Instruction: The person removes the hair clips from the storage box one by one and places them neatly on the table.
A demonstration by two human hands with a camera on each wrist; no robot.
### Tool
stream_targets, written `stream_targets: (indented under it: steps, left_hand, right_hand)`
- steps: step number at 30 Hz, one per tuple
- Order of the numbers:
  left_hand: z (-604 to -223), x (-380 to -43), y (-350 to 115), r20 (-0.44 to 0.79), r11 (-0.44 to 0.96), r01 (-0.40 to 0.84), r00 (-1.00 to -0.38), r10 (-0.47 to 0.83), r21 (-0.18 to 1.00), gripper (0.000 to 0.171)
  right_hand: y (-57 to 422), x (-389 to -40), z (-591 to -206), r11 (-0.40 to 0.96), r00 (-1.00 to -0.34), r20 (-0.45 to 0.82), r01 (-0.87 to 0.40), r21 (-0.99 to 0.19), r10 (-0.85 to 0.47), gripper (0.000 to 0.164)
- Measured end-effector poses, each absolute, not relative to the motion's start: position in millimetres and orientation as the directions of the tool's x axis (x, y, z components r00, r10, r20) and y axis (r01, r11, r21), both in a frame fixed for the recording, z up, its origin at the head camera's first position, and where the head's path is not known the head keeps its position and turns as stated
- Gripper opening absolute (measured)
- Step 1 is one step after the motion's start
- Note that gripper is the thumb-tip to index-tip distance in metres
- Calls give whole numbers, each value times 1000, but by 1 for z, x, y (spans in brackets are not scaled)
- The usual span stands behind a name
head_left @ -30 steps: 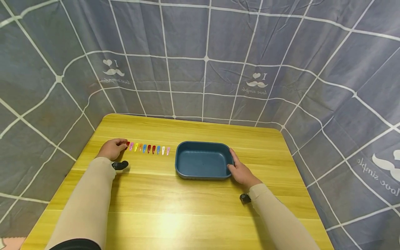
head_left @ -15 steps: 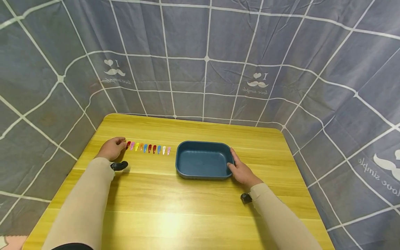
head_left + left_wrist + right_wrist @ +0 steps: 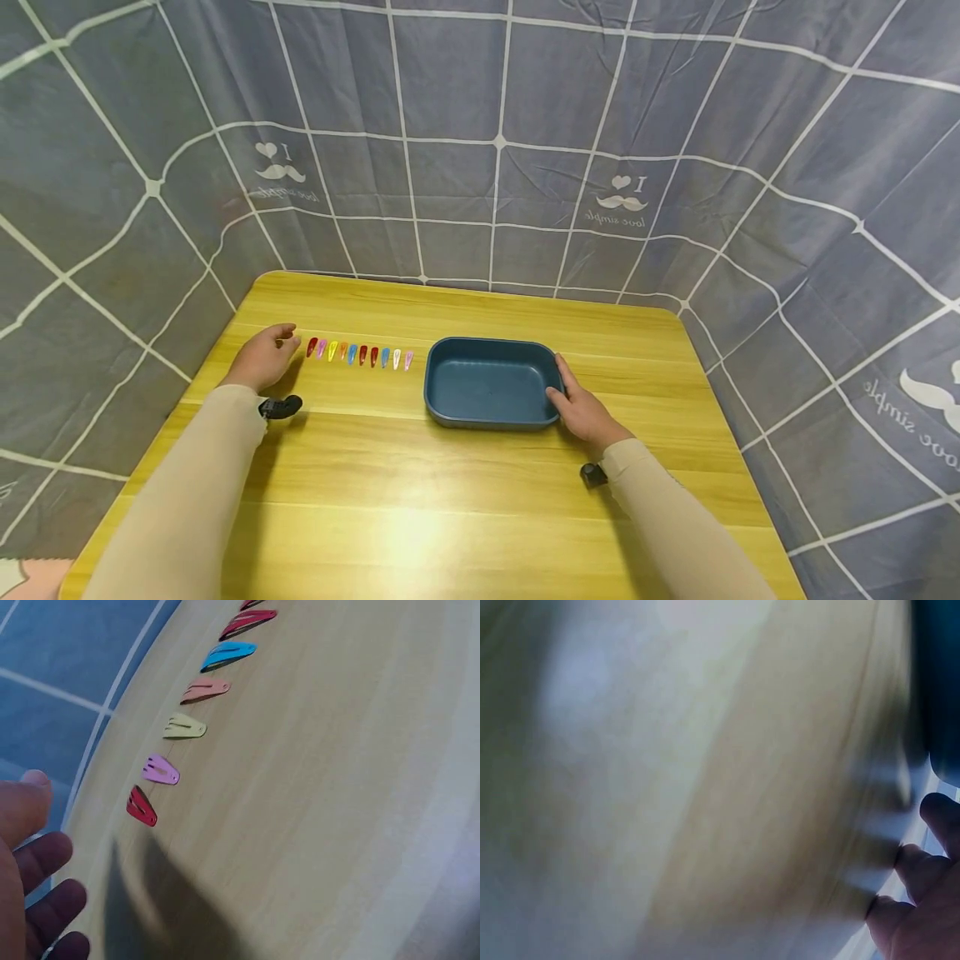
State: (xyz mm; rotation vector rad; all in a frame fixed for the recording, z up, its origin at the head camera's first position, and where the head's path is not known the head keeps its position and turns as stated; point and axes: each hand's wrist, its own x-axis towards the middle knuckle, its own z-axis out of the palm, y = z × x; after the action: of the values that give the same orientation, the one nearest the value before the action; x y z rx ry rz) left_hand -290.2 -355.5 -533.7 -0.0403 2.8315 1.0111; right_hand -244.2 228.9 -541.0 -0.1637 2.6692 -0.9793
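Several snap hair clips lie in a slanting row on the table, in red, pink, yellow, orange, blue and white. At the row's left end is a red hair clip (image 3: pixel 312 347), and at its right end a pink hair clip (image 3: pixel 408 360). Just left of the red one hovers my left hand (image 3: pixel 264 354), fingers loosely bent and holding nothing; the left wrist view shows a gap between them and the red clip (image 3: pixel 141 806). My right hand (image 3: pixel 585 410) grips the right end of a dark blue plastic box (image 3: pixel 491 421), thumb over the rim. Nothing lies inside the box.
The yellow wood-grain table (image 3: pixel 360 475) has rounded far corners. A grey curtain (image 3: pixel 450 175) with white grid lines hangs close behind it and along both sides. Black wrist mounts (image 3: pixel 281 407) stick out beside the sleeves.
My left hand has drawn back to the left, off the leftmost red hair clip, which stays in the row. The right hand keeps its hold on the box. The view shifts slightly.
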Motion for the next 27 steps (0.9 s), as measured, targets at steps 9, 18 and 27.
stream_targets:
  steps: [9, 18, 27]
  left_hand:
    - [-519, -279, -335, -38, 832, -17, -999, 5, 555, 74]
    - [-512, -267, -302, 103, 887, 99, -993, 58, 451, 75]
    - [-505, -259, -267, 108, 912, 210, -977, 183, 351, 77]
  right_hand:
    - [235, -246, -541, 750, -957, -213, -6, -662, -196, 75]
    - [251, -243, -537, 734, -961, -177, -36, -679, -212, 74]
    - [270, -243, -531, 781, -966, -161, -61, -622, -204, 72]
